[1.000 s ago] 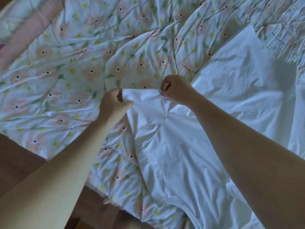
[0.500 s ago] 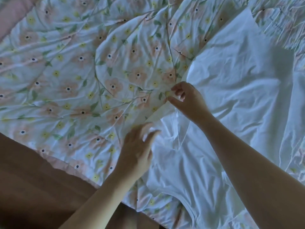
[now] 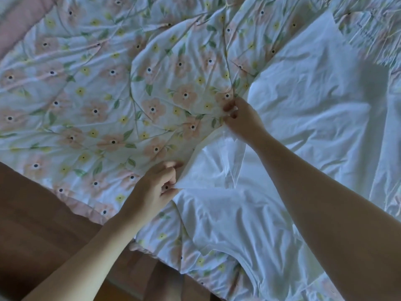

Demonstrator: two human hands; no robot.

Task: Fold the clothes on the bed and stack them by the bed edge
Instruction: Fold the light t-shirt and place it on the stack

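Observation:
A white T-shirt (image 3: pixel 308 118) lies spread on the flowered bed cover, its neckline near the bed edge at the bottom. One sleeve (image 3: pixel 214 166) sticks out to the left. My left hand (image 3: pixel 156 187) pinches the sleeve's near hem between thumb and fingers. My right hand (image 3: pixel 240 118) pinches the sleeve's far corner, close to the shirt's side edge. The sleeve cloth is pulled taut and creased between the two hands. My right forearm crosses over the shirt's chest and hides part of it.
The flowered bed cover (image 3: pixel 108 94) fills the left and top of the view, wrinkled. Its pink-trimmed edge (image 3: pixel 86 209) runs diagonally at the lower left, with a brown wooden floor (image 3: pixel 39 246) beyond it. A pink strip (image 3: pixel 19 25) lies at the top left.
A second ago both hands held the sleeve hem up side by side. Since then my left hand let go, dropped toward the bed edge and gripped the sleeve's near hem; my right hand shifted right.

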